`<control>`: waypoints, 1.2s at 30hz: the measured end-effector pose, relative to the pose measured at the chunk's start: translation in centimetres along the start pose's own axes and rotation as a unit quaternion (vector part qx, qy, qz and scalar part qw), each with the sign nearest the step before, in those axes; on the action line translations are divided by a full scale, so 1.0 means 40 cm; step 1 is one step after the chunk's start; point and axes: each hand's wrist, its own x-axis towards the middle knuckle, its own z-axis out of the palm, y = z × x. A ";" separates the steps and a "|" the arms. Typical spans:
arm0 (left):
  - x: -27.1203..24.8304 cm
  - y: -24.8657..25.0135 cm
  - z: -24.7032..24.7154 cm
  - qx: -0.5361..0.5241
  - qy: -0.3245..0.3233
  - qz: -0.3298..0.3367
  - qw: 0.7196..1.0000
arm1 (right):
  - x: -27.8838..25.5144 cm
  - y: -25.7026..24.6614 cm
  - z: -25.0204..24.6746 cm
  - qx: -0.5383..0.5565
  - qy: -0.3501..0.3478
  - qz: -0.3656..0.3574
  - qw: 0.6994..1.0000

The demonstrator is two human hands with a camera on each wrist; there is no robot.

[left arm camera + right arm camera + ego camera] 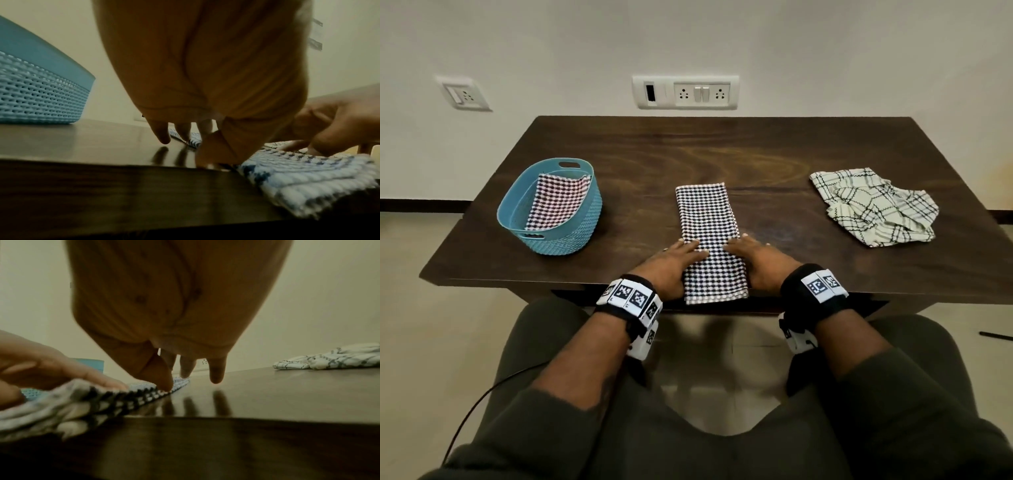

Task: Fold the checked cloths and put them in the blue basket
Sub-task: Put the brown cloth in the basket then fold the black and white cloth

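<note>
Both grips lie flat: left hand (675, 265) and right hand (758, 261) spread, fingers straight, pressing the near half of the black-and-white checked cloth (705, 226) from either side. Nothing pinched or curled round.

Cloth is folded to a long strip at table (808, 164) centre, its near end overhanging the front edge. Thick woven terry by the look; several layers show in the wrist views. Judged soft, light, floppy, not slippery; layers likely to slide apart if lifted by one corner. Best taken at both near corners, thumb under, fingers on top, and carried over to the far end.

Blue basket (571, 236) at left already holds a red checked cloth (558, 202). Crumpled white plaid cloth (873, 205) waits, well apart, at right.
</note>
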 end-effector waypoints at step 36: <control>0.066 -0.012 -0.045 -0.304 0.252 -0.120 0.911 | 0.113 -0.017 -0.004 0.341 0.217 0.173 0.898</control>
